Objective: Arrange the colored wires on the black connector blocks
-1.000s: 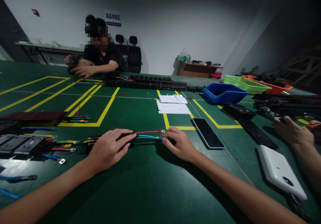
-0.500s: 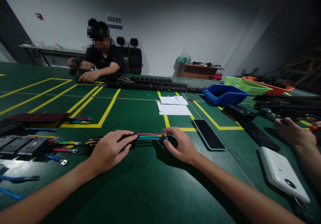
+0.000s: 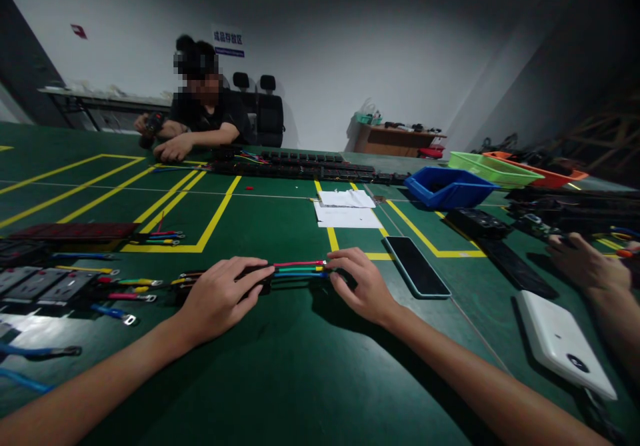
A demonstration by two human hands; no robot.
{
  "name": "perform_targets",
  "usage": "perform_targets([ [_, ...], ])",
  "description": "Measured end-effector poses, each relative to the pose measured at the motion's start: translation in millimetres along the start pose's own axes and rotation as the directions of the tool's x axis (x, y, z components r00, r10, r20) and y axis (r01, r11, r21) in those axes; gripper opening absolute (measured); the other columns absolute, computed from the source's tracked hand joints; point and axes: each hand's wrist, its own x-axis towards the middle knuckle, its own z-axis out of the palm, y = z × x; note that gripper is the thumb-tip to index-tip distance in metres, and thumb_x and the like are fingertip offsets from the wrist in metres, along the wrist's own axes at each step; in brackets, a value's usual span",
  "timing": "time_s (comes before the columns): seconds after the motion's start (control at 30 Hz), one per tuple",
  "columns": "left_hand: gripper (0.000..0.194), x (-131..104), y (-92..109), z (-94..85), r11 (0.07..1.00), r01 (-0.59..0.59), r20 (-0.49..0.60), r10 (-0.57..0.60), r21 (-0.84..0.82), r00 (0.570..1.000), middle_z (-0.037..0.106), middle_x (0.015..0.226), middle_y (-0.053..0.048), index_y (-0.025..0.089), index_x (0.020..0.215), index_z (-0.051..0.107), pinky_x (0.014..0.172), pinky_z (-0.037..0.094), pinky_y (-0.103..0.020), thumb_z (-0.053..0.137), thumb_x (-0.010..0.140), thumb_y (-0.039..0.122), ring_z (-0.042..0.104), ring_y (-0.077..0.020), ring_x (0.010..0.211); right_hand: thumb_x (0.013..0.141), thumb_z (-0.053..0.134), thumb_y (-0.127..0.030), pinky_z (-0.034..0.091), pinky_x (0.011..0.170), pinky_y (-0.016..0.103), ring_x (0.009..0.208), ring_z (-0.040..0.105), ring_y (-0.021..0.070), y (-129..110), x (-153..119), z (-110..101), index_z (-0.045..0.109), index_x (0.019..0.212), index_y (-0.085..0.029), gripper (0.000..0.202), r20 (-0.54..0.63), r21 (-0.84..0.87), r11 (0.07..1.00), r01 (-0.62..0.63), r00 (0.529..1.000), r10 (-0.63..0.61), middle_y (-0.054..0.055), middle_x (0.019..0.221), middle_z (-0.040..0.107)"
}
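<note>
Red, green and blue wires (image 3: 300, 269) stretch side by side between my hands, above the green table (image 3: 300, 379). My left hand (image 3: 227, 296) wraps over the black part (image 3: 186, 289) from which they come out, and covers most of it. At the wires' right ends, which carry metal lugs, my right hand (image 3: 357, 286) has its thumb and fingers curled around the tips. The blue wire's end is hidden by those fingers.
A phone (image 3: 417, 267) and a white device (image 3: 565, 343) lie to the right, near another person's hand (image 3: 590, 269). Socket strips (image 3: 65, 286) with lugged wires are at left. White papers (image 3: 347, 209) and a blue bin (image 3: 447, 187) are further back. A person (image 3: 205, 113) sits opposite.
The red and green wire ends are now more spread apart at my right fingertips, which have shifted slightly. My left hand has hardly moved.
</note>
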Motion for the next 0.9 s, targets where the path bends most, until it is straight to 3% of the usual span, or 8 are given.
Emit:
perform_targets([
  [0.13, 0.041, 1.0, 1.3, -0.9, 1.0, -0.003, -0.006, 0.003, 0.006, 1.0, 0.066, 0.13, -0.009, 0.026, 0.139, 0.061, 0.086, 0.054, -0.04, 0.054, 0.099, 0.022, 0.065, -0.0249, 0.109, 0.096, 0.057, -0.023, 0.052, 0.09, 0.047, 0.108, 0.061, 0.0275, -0.3, 0.8, 1.1, 0.071, 0.099, -0.023, 0.014, 0.073, -0.056, 0.998, -0.003, 0.997, 0.007, 0.013, 0.116, 0.065],
  [0.37, 0.042, 0.3, -0.2, 1.2, 1.0, -0.004, -0.011, 0.004, 0.014, 1.0, 0.066, 0.131, -0.009, 0.026, 0.14, 0.06, 0.085, 0.054, -0.041, 0.055, 0.099, 0.023, 0.065, -0.0251, 0.108, 0.09, 0.057, -0.016, 0.052, 0.086, 0.042, 0.098, 0.062, 0.0249, 1.4, -2.4, 2.2, 0.059, 0.109, -0.022, 0.02, -0.003, -0.004, 0.999, -0.038, 0.999, 0.038, 0.01, 0.106, 0.066],
  [0.57, 0.042, -0.6, -0.9, 2.0, 1.0, 0.0, -0.005, 0.0, 0.013, 1.0, 0.066, 0.131, -0.009, 0.028, 0.141, 0.06, 0.085, 0.054, -0.04, 0.055, 0.099, 0.024, 0.065, -0.025, 0.108, 0.089, 0.054, -0.016, 0.052, 0.086, 0.041, 0.097, 0.064, 0.0243, 3.2, -3.6, 3.7, 0.052, 0.111, -0.022, 0.023, 0.114, 0.017, 0.992, -0.122, 0.986, 0.119, 0.008, 0.104, 0.069],
  [0.9, 0.04, 0.5, 1.9, -0.2, 1.0, -0.008, -0.013, 0.008, 0.004, 1.0, 0.066, 0.131, -0.009, 0.026, 0.139, 0.061, 0.085, 0.054, -0.04, 0.055, 0.099, 0.022, 0.065, -0.0247, 0.11, 0.098, 0.056, -0.021, 0.052, 0.088, 0.043, 0.101, 0.063, 0.0246, 1.5, 1.1, 1.5, 0.068, 0.096, -0.022, 0.012, 0.096, -0.034, 0.999, 0.029, 0.995, -0.026, 0.01, 0.11, 0.069],
])
